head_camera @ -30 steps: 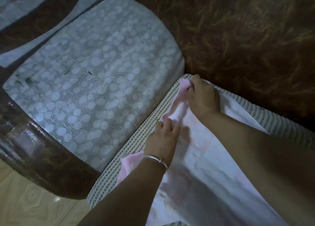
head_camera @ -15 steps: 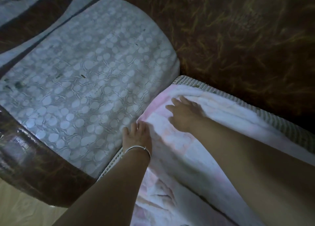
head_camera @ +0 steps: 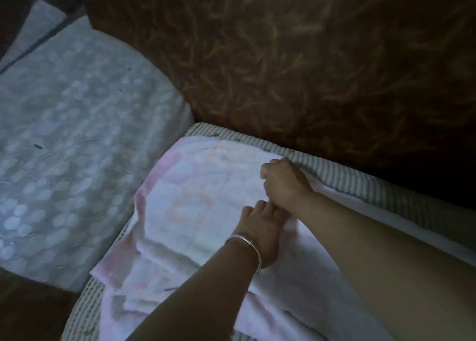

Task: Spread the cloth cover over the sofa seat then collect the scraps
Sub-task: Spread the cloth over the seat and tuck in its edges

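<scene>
At the back-left corner of the sofa seat (head_camera: 360, 183), I am logging the following.

- **Item one:** cloth cover (head_camera: 206, 199), pale pink and white, lying over the seat's woven pad and reaching its rear edge below the brown backrest (head_camera: 283, 57). Its left border is bunching into folds and stopping short of the pad's rim, so spreading is, in my judgement, only partly done.
- **Item two:** right hand (head_camera: 286, 183), fingers curling in a clenched grip on the cover's rear edge, seemingly drawing it toward the backrest to take out slack.
- **Item three:** left hand (head_camera: 260, 227), wearing a silver bangle (head_camera: 244, 240), resting on the cloth just beside the right wrist and probably anchoring it. I cannot tell whether its grip is pinching the fabric or merely pressing.
- **Item four:** neighbouring cushion (head_camera: 77, 134), grey with pale dots, carrying a few small dark flecks (head_camera: 38, 146) that may be the scraps. None is being collected yet.
- **Markings:** I am finding no brand, label or legible writing. The cover is showing only faint pink printed shapes, too dim to read.
</scene>
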Available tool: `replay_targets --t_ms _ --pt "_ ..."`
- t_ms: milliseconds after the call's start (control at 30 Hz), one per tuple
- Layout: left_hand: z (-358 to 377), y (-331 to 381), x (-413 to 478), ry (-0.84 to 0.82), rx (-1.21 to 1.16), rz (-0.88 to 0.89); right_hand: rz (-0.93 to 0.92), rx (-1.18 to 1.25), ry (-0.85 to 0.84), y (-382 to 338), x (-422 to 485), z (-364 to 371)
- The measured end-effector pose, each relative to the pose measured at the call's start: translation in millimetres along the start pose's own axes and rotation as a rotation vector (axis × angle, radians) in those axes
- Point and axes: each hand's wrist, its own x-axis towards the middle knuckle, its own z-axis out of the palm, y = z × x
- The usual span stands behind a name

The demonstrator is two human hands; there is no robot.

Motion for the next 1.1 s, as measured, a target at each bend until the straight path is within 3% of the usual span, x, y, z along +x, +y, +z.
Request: replay_targets --t_ms 167,300,400,633,767,933,1000,1067,1100 --pt "1.9 88.1 14.5 -0.125 0.069 0.248 0.075 0.114 -0.023 55.6 -56.0 -20.8" --pt "14.6 157.7 21.0 -0.205 -0.033 0.491 0.171 0.151 -0.014 122.5 -106.3 -33.2" --pt "27.0 210.6 20.4 -0.281 -0.011 0.580 0.291 0.145 -0.005 179.4 -145.3 -37.8" --pt "50.8 317.6 4.7 -0.453 0.210 0.589 0.470 0.171 -0.057 279.4 -243.1 -39.1" --pt "71.3 342.3 -1.3 -0.420 0.209 0.528 0.512 0.244 -0.048 320.3 -295.5 -39.0" --pt "58.2 376.0 0.6 -0.896 0.345 0.471 0.543 0.291 -0.003 365.4 -348.1 -38.2" --pt "53.7 390.5 6.2 -1.008 0.420 0.457 0.555 0.306 0.020 381.0 -361.0 -36.6" --pt "55.0 401.1 15.7 -0.986 0.409 0.418 0.558 0.302 0.029 393.5 -372.5 -35.5" --pt "54.8 406.4 21.0 -0.877 0.382 0.406 0.555 0.293 0.035 399.2 -376.9 -34.9"
